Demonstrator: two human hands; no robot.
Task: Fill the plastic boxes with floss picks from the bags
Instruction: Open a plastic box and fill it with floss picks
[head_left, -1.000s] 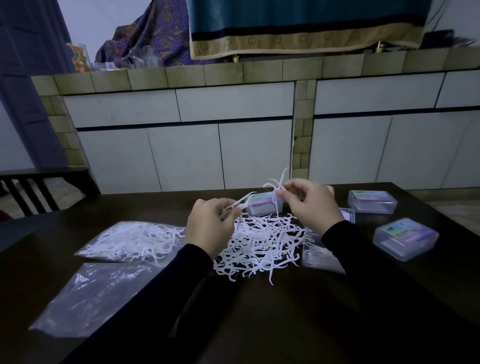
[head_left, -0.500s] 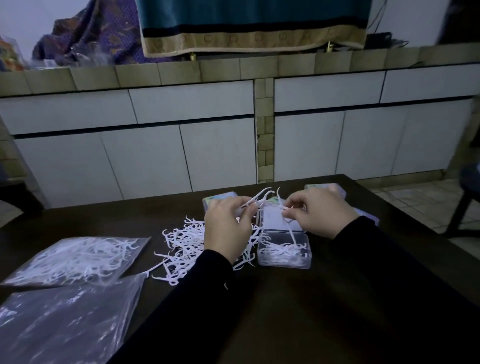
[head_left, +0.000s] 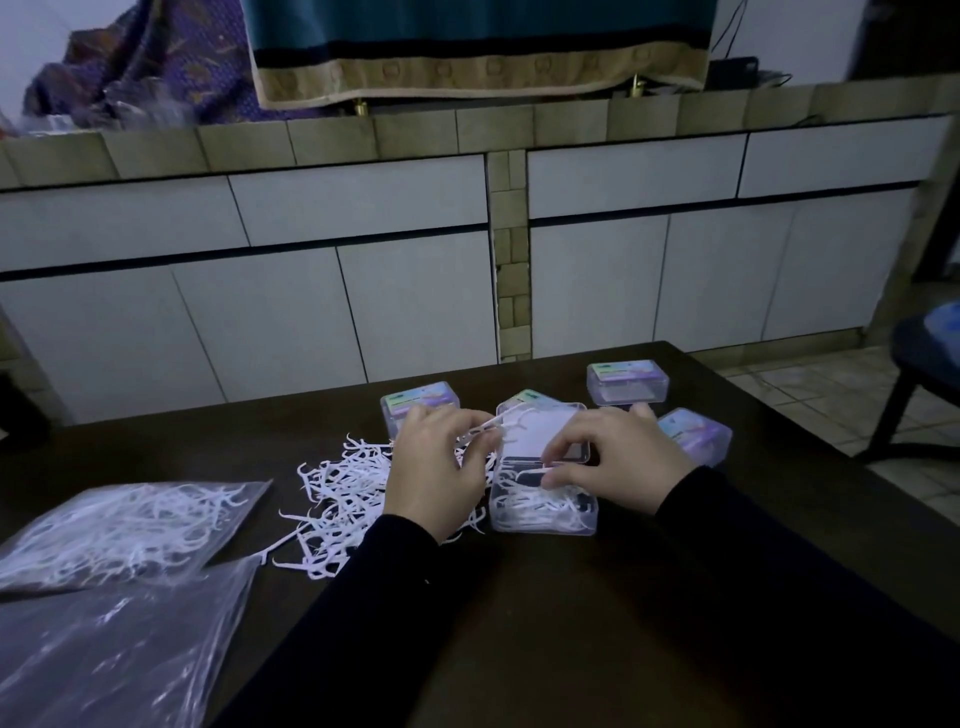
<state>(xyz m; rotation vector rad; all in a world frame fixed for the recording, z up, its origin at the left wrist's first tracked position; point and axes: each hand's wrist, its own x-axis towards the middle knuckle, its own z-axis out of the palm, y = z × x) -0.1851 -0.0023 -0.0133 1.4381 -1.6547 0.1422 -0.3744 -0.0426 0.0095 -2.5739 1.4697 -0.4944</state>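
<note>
An open clear plastic box (head_left: 543, 512) holding white floss picks sits mid-table, its lid (head_left: 545, 434) tipped back. My right hand (head_left: 618, 460) is over the box and pinches a floss pick at its rim. My left hand (head_left: 441, 467) is beside the box and pinches a few floss picks (head_left: 501, 423) that point toward the lid. A loose pile of floss picks (head_left: 343, 499) lies left of the box, partly under my left hand. A bag of picks (head_left: 119, 525) lies at the left.
Closed boxes stand behind: one (head_left: 421, 402) at left, one (head_left: 626, 382) at back right, one (head_left: 696, 434) at right. An empty clear bag (head_left: 104, 654) lies at front left. A dark chair (head_left: 924, 379) stands right of the dark table (head_left: 571, 623).
My right hand has dropped from lid height to the box rim with a pick. The view has swung, so the boxes at the back now show. My left hand keeps its picks.
</note>
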